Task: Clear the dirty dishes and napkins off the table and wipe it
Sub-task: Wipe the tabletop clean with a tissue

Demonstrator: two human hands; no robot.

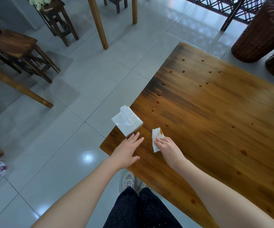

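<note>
Trousers (141,208) with small pale dots and a light shoe (129,179) are seen nearest, below both forearms, on the grey tiled floor (67,112). Just past them the near corner of the wooden counter (215,129) is reached by both hands. The left hand (126,152) is laid flat on the counter with straight, slightly spread fingers, and nothing is held by it. Its fingertips are placed at the near edge of a white tissue pack (127,122); whether they touch it cannot be told. To the right of it, a little apart, the right hand (165,145) is set on a white napkin (156,139): the fingers are bent over the paper, and it is pressed onto the counter. A brown stain is shown on the far end of the napkin, beyond the fingertips. Beyond the right hand small brown drops (167,124) are scattered over the counter, the nearest one just past the napkin. Far to the left of the left hand dark wooden stools (14,41) are seen on the floor, and far beyond the right hand two brown wicker baskets (261,33) are placed.
</note>
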